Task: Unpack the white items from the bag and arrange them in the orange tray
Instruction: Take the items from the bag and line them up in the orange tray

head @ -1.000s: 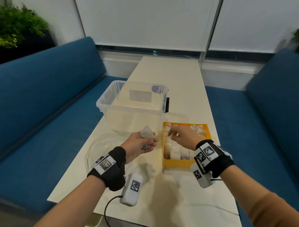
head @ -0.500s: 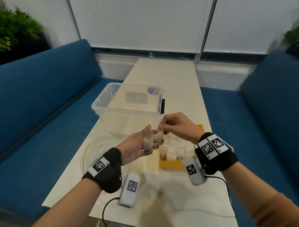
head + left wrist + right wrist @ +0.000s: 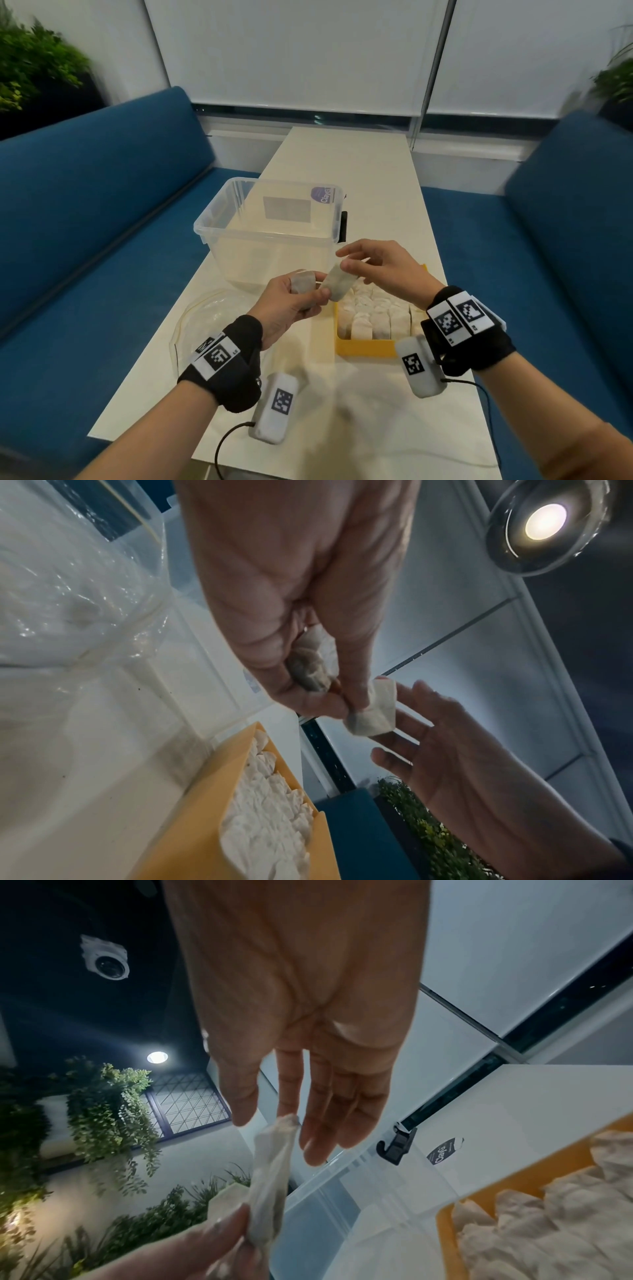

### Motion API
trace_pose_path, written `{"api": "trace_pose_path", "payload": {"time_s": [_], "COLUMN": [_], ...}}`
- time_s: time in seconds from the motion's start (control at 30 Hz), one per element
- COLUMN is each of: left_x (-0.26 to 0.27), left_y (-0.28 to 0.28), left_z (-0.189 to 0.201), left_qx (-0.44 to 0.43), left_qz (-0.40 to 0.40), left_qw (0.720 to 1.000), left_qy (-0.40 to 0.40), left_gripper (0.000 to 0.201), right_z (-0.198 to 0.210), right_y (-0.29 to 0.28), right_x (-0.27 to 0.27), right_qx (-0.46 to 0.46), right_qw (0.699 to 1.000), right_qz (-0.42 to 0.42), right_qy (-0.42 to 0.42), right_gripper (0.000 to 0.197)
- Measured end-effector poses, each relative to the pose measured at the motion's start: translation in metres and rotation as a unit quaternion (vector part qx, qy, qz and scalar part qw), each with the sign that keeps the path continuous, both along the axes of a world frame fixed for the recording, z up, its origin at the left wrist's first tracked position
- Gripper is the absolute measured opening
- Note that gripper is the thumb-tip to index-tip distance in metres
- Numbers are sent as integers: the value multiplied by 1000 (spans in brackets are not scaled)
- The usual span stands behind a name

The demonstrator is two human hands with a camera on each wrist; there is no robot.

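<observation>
- Left hand [image 3: 291,305], centre of the head view, palm up: fingers and thumb curled round two white sachets. One sachet [image 3: 303,281] sits upright in the grip; the second sachet [image 3: 337,283] sticks out to the right, pinched at its lower end by the thumb.
- Right hand [image 3: 383,267], just right of centre: fingers nearly straight and loosely spread. Thumb and forefinger tips meet the upper end of the second sachet [image 3: 270,1172]; the right wrist view shows contact only, no closed pinch, so this hand has hold of nothing.
- Both hands are raised above the surface [image 3: 359,171], over the near-left corner of the orange tray [image 3: 363,347].
- Orange tray: lower centre-right of the head view, on the surface, packed with rows of white sachets [image 3: 373,313] standing side by side.
- Clear plastic bag [image 3: 205,308]: flat on the surface, left of the tray, under the left wrist.
- Clear plastic tub [image 3: 267,222]: behind the bag and tray, centre of frame; round purple label on its far wall.
- Blue benches [image 3: 85,222] on both sides of the surface.
</observation>
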State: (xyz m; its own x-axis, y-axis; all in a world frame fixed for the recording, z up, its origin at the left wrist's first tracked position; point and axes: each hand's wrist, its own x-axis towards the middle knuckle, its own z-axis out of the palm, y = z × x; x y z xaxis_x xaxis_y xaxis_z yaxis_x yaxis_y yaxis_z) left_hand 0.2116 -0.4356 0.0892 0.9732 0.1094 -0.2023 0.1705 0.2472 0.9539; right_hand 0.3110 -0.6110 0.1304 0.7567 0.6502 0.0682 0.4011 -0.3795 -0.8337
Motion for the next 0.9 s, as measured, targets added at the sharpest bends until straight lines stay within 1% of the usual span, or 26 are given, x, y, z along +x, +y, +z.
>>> {"api": "trace_pose_path", "payload": {"time_s": [0.1, 0.2, 0.27, 0.37, 0.4, 0.53, 0.6, 0.67, 0.73, 0.77, 0.83, 0.9], "left_x": [-1, -2, -3, -4, -5, -9, -10, -10, -11, -10, -9, -8], "left_y": [-1, -2, -1, 1, 1, 2, 2, 1, 1, 2, 4, 6], "left_z": [0, 0, 1, 1, 0, -2, -3, -3, -4, -4, -6, -7], "left_qx": [0, -19, -26, -29, -29, -29, -28, -29, -31, -34, -49, -68], "left_qz": [9, 21, 35, 49, 51, 50, 49, 49, 52, 55, 59, 61], "left_qw": [1000, 1000, 999, 998, 998, 998, 998, 997, 997, 997, 996, 994], "left_qy": [-4, 6, 18, 27, 29, 37, 40, 43, 44, 45, 51, 63], "left_gripper": [26, 22, 24, 25, 24, 24, 24, 23, 24, 25, 25, 23], "right_z": [-2, 2, 5, 8, 8, 1, -5, -13, -20, -25, -34, -43], "right_y": [1, -1, -3, -9, -10, -14, -14, -14, -12, -11, -8, -2], "right_x": [0, 1, 2, 7, 8, 12, 13, 13, 10, 9, 6, 6], "right_qx": [-13, -27, -34, -80, -95, -141, -176, -206, -249, -270, -304, -347], "right_qw": [1000, 999, 999, 994, 993, 990, 984, 977, 962, 955, 942, 924], "right_qz": [15, 12, 15, 9, 7, 5, -6, 3, 36, 55, 92, 110], "right_qy": [-12, -30, -38, -72, -73, -26, -38, -63, -103, -112, -108, -117], "right_gripper": [19, 8, 11, 11, 10, 14, 16, 17, 17, 21, 28, 30]}}
